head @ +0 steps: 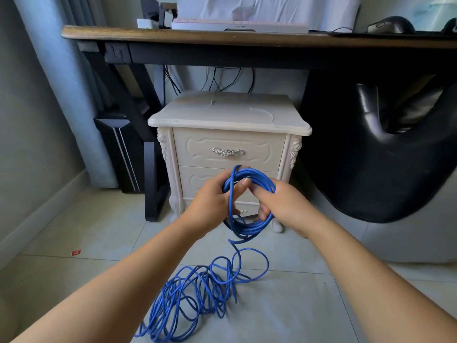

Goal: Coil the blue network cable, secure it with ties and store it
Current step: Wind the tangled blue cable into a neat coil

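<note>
The blue network cable point(248, 229) is partly wound. Its wound part is a coil point(258, 175) of several turns, held in the air in front of the lower drawers of a cream bedside cabinet point(230, 115). The coil stands nearly upright as an oval loop with its long axis running up and down and its open face turned toward the person. From the bottom of the coil a single strand drops toward the near side and runs into a loose heap point(197, 300) of tangled loops on the tiled floor point(99, 231), spread near and slightly left of the hands.

The left hand point(210, 201) is clenched round the left side of the coil, with one strand crossing over its fingers. The right hand point(282, 201) grasps the right side, its fingers curled through the loop. Both forearms reach in from the near edge.

The cabinet stands under a dark wooden table point(222, 38), which carries a keyboard point(237, 24) and, to the right, a mouse point(390, 24). A black chair point(395, 169) stands to the right of the cabinet, and a black computer tower point(118, 149) and a grey-blue curtain point(61, 95) to its left. A small red scrap point(76, 252) lies on the floor at left.
</note>
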`<state>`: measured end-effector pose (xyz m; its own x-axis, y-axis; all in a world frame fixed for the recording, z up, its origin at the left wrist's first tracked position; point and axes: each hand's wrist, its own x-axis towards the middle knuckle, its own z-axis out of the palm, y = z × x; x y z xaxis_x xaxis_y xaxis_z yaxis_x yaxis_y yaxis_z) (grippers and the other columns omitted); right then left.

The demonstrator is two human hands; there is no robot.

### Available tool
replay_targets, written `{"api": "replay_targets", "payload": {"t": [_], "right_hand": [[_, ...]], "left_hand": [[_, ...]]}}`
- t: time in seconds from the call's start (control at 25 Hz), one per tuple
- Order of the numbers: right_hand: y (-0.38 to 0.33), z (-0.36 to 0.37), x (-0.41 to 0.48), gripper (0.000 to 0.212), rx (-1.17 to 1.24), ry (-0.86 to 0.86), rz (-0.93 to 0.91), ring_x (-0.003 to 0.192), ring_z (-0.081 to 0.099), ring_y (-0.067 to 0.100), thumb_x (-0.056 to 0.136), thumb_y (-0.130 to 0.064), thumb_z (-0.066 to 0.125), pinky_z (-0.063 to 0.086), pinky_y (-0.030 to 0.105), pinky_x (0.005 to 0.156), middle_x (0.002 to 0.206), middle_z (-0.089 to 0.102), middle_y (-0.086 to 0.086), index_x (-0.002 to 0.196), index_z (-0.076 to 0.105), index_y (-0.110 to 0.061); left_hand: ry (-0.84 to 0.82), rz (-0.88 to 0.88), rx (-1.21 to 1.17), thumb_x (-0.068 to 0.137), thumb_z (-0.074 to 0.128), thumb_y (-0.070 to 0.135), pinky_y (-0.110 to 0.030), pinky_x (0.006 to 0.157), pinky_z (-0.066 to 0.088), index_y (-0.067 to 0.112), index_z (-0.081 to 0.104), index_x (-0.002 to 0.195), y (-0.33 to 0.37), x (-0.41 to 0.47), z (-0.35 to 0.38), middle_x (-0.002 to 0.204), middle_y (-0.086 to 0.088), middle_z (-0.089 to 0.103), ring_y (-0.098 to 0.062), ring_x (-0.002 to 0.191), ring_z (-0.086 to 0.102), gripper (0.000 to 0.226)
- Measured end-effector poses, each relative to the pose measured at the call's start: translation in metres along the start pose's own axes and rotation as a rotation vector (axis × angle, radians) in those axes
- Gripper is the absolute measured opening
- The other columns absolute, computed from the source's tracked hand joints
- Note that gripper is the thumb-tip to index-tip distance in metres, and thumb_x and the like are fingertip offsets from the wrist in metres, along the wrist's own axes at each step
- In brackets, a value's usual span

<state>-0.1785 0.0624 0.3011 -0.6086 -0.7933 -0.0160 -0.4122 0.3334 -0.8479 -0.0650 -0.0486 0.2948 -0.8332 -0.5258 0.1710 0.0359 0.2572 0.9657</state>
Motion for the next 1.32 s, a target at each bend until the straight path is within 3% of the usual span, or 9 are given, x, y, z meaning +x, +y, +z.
{"api": "replay_targets", "payload": {"t": [0.16,0.32,0.52,0.68,0.8,0.92,1.0,1.16,1.32], "right_hand": [[-0.001,-0.007,-0.001,0.039,0.219,-0.026,-0.016,0.090,0.067,0.015,0.079,-0.055,0.066,0.052,0.031,0.083,0.088,0.069,-0.004,0.102,0.062,-0.024],[0.001,-0.023,0.009,0.030,0.506,0.007,-0.035,0.112,0.060,0.011,0.098,-0.040,0.044,0.045,0.032,0.096,0.117,0.068,-0.003,0.115,0.065,-0.029],[0.007,-0.014,0.013,0.024,0.450,0.084,-0.108,0.081,0.060,0.013,0.086,0.005,0.057,0.050,0.027,0.084,0.078,0.067,-0.004,0.084,0.069,-0.016],[0.006,-0.033,0.009,0.031,0.496,0.055,-0.034,0.071,0.058,0.024,0.078,0.001,0.049,0.054,0.033,0.071,0.062,0.063,0.004,0.057,0.067,-0.012],[0.004,-0.025,0.006,0.014,0.350,0.071,0.018,0.095,0.066,0.018,0.089,-0.016,0.058,0.052,0.042,0.092,0.094,0.071,0.000,0.092,0.071,-0.021],[-0.005,-0.008,0.005,0.062,0.332,-0.076,-0.068,0.118,0.054,0.001,0.078,-0.034,0.076,0.042,0.026,0.100,0.127,0.057,-0.011,0.133,0.048,-0.039],[-0.008,0.009,0.005,0.061,0.300,-0.117,-0.077,0.114,0.057,0.000,0.080,-0.028,0.077,0.044,0.021,0.094,0.121,0.062,-0.010,0.133,0.048,-0.037],[-0.011,0.024,0.006,0.011,0.421,0.049,-0.006,0.094,0.070,0.025,0.088,-0.029,0.068,0.051,0.043,0.097,0.079,0.074,0.001,0.090,0.065,-0.019],[-0.014,0.026,0.011,0.021,0.712,0.215,0.029,0.050,0.061,0.014,0.092,-0.018,0.062,0.056,0.042,0.076,0.045,0.046,-0.002,0.072,0.055,-0.015]], "left_hand": [[-0.002,0.093,0.185,0.100,0.050,0.026,-0.022,0.062,0.040,0.017,0.063,0.113,0.004,0.001,-0.007,0.053,0.025,0.053,0.004,0.051,0.050,0.020],[-0.109,0.138,0.305,0.100,0.052,0.021,-0.008,0.054,0.038,0.019,0.061,0.110,0.010,-0.003,-0.012,0.057,0.031,0.055,0.011,0.053,0.052,0.014],[0.021,0.115,0.368,0.099,0.055,0.025,-0.011,0.054,0.038,0.022,0.065,0.106,0.003,0.003,-0.022,0.055,0.020,0.054,0.004,0.050,0.050,0.012],[0.371,-0.059,0.067,0.099,0.054,0.033,-0.034,0.052,0.041,0.029,0.066,0.100,-0.008,0.015,-0.048,0.056,0.003,0.041,-0.020,0.051,0.039,0.012],[0.314,-0.033,0.061,0.099,0.053,0.033,-0.034,0.053,0.042,0.029,0.066,0.105,-0.008,0.013,-0.048,0.055,0.008,0.041,-0.016,0.048,0.039,0.014],[0.222,0.017,0.021,0.099,0.053,0.029,-0.037,0.054,0.036,0.026,0.066,0.103,0.001,0.009,-0.031,0.058,0.004,0.035,-0.020,0.052,0.032,0.014],[0.204,0.049,-0.004,0.100,0.052,0.026,-0.036,0.053,0.034,0.025,0.065,0.102,0.008,0.008,-0.024,0.057,0.006,0.035,-0.017,0.052,0.032,0.013],[0.251,0.058,-0.101,0.101,0.051,0.025,-0.034,0.055,0.038,0.025,0.065,0.104,0.011,0.004,-0.018,0.052,0.014,0.040,-0.008,0.047,0.038,0.014],[0.144,0.021,-0.078,0.099,0.055,0.023,-0.023,0.066,0.052,0.023,0.064,0.109,0.010,0.000,-0.014,0.072,0.000,0.058,-0.006,0.064,0.059,0.014]]}}
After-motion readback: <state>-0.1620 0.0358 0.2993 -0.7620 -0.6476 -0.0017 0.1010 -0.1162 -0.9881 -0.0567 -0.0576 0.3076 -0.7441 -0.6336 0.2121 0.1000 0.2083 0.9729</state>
